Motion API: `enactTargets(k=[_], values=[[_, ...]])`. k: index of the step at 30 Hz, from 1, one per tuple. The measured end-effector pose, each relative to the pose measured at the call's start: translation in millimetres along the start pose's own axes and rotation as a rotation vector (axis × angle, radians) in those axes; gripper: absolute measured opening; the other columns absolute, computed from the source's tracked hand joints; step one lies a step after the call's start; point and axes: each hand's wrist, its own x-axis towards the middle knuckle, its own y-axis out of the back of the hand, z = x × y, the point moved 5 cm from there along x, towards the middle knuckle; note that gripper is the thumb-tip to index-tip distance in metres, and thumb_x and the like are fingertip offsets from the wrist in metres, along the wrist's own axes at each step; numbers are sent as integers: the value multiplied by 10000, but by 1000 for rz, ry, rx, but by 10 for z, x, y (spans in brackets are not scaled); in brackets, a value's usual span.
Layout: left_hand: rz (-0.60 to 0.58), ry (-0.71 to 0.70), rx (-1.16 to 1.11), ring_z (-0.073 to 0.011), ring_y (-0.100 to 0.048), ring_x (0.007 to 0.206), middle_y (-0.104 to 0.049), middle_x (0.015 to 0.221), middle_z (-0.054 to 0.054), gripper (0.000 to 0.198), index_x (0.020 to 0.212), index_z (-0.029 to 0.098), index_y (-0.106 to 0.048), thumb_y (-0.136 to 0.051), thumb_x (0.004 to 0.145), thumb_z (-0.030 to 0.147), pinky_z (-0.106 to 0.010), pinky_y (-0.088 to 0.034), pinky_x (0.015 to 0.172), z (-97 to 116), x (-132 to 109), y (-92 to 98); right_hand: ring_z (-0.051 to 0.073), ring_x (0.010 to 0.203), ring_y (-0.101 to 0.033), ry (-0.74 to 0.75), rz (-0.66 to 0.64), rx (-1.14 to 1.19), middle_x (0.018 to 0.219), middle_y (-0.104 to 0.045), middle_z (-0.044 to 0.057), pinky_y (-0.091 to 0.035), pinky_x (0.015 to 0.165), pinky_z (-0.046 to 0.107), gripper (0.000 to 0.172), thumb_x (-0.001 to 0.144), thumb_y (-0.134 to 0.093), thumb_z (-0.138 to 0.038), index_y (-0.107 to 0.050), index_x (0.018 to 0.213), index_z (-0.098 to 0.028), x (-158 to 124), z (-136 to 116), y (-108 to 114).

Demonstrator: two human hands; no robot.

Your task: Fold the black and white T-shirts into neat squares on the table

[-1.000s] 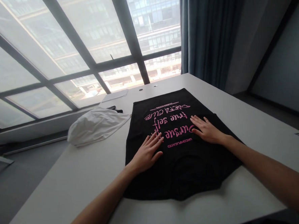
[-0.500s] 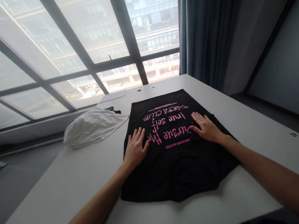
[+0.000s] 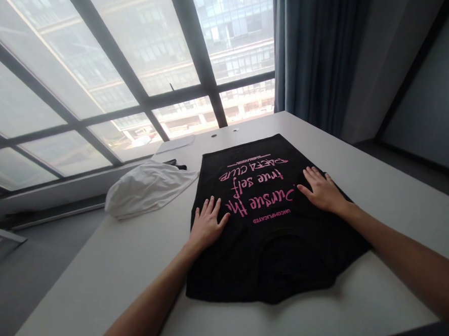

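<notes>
A black T-shirt (image 3: 283, 250) with pink lettering lies spread on the white table (image 3: 146, 264), its print upside down from where I look. My left hand (image 3: 208, 220) rests flat on the shirt's left side, just beside the lettering, fingers spread. On the right side, my right hand (image 3: 321, 190) lies on the cloth close to the shirt's edge, with its fingers stretched out. Neither hand grips the fabric. Slight creases show in the near part of the shirt, around the neckline.
A crumpled white cloth (image 3: 146, 190) lies at the table's left edge, with a dark item (image 3: 176, 165) behind it. Farther back is a sheet of paper (image 3: 175, 143). A blue-grey curtain (image 3: 312, 56) hangs beside the large window (image 3: 144, 46).
My right hand has slid right across the shirt, away from the lettering towards the edge. My left hand stays at nearly the same spot. The whole view has shifted slightly.
</notes>
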Motion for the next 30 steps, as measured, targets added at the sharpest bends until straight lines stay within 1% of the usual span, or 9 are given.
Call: enactTargets(k=[3,7,11,12,16,18,20,24,30], values=[[-29,-6,-4,-312,-152,1543,-158,1670,-100,748,1601,195,-275,-302,1002,641,-568,-176,1217,6,-5,-14,300,1524,-223,-17,-66,-9,1631,-299,152,-166,1221,569,753,1001,-265,-608,-363,1554,-108,-3,19,-51],[-31,-2,-18,-308,-152,1543,-139,1674,-91,749,1608,214,-255,-291,1000,650,-561,-165,1220,6,-9,-23,279,1530,-209,-11,43,13,1640,-280,147,-192,1224,540,726,1018,-239,-566,-348,1557,-93,-1,20,-12],[-22,-4,-26,-316,-151,1543,-144,1676,-82,758,1607,226,-259,-291,992,667,-556,-168,1219,6,-13,-32,299,1520,-238,-15,-38,-2,1624,-316,157,-203,1210,578,717,1010,-273,-566,-390,1535,-93,-2,24,-82],[-18,-3,-24,-319,-149,1543,-150,1675,-82,757,1607,230,-261,-290,991,670,-560,-164,1219,7,-16,-31,296,1519,-242,-14,-35,-5,1622,-320,156,-205,1211,574,708,1011,-278,-556,-392,1534,-93,-1,23,-87],[11,44,-4,-376,-118,1538,-168,1675,-83,755,1597,282,-293,-306,971,703,-614,-123,1205,-1,-35,-6,279,1522,-234,-29,48,-12,1626,-313,155,-195,1224,536,687,1022,-260,-519,-383,1537,-81,5,30,-58],[2,68,-12,-417,-129,1527,-174,1676,-81,763,1595,312,-292,-319,955,727,-617,-149,1195,-5,-43,-1,296,1518,-243,-36,4,-28,1618,-326,167,-194,1217,556,692,1018,-265,-526,-407,1522,-74,5,39,-92],[-18,77,-26,-434,-148,1518,-184,1676,-76,769,1599,326,-275,-321,949,736,-602,-183,1191,-2,-47,-4,307,1516,-246,-37,-32,-39,1617,-323,174,-202,1210,567,703,1014,-270,-536,-411,1520,-69,1,49,-128],[-24,78,-23,-423,-147,1522,-192,1675,-61,758,1600,337,-267,-320,953,729,-595,-186,1191,-2,-47,-5,291,1521,-236,-41,-16,-37,1627,-306,167,-206,1217,534,707,1017,-253,-535,-386,1535,-73,2,68,-148],[-24,80,-18,-418,-137,1525,-174,1679,-74,755,1599,334,-269,-317,956,727,-592,-175,1193,-2,-41,-7,294,1522,-230,-46,-10,-23,1632,-292,171,-210,1216,534,711,1017,-251,-535,-373,1542,-72,8,72,-152]])
